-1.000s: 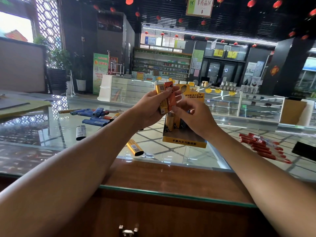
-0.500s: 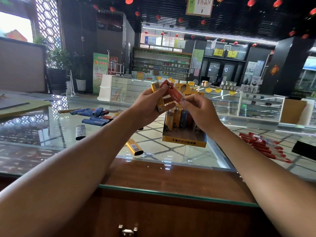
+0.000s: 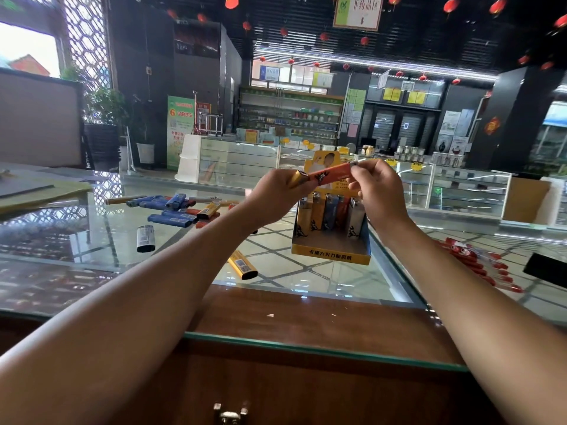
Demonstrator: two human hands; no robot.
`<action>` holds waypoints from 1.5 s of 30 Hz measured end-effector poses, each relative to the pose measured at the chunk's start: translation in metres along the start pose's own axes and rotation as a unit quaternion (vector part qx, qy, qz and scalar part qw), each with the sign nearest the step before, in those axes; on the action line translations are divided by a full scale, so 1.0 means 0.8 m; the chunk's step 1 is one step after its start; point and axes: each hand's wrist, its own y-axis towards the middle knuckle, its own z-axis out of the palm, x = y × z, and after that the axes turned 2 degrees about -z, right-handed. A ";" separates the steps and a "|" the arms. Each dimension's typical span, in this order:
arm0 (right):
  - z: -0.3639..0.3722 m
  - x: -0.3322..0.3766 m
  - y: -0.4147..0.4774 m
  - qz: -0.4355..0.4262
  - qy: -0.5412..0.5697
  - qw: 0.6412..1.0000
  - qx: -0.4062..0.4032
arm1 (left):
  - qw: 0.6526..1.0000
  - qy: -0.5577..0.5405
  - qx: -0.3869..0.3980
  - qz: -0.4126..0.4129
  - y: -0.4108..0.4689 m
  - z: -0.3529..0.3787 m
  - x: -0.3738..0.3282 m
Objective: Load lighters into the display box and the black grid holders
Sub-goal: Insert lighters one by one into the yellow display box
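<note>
An orange lighter (image 3: 331,174) lies almost level in the air above the yellow display box (image 3: 329,251). My right hand (image 3: 379,191) pinches its metal end. My left hand (image 3: 277,196) grips a yellow lighter (image 3: 296,177) and touches the orange one's other end. Several lighters stand upright in the box's back row. On the glass counter lie a loose yellow lighter (image 3: 242,265), a silver-black lighter (image 3: 145,238) and a heap of blue and orange lighters (image 3: 176,210).
Red lighters (image 3: 478,262) lie in a row on the glass at the right, beside a black object (image 3: 546,269) at the frame edge. A wooden strip (image 3: 306,320) runs between the glass panes close to me. Shop counters and shelves stand beyond.
My right hand has drawn the orange lighter out of my left hand's bundle and turned it from upright to nearly level, moving right. The left hand dropped slightly.
</note>
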 end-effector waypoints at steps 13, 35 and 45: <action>-0.005 -0.006 0.007 -0.023 0.010 0.999 -0.024 | 0.996 0.070 0.025 0.041 0.004 0.009 0.009; -0.023 -0.038 0.011 -0.104 -0.212 0.972 0.004 | 0.993 0.094 0.028 0.059 0.006 0.010 0.014; -0.025 -0.045 0.012 -0.106 -0.239 0.965 0.004 | 0.993 0.090 0.035 0.067 0.003 0.010 0.011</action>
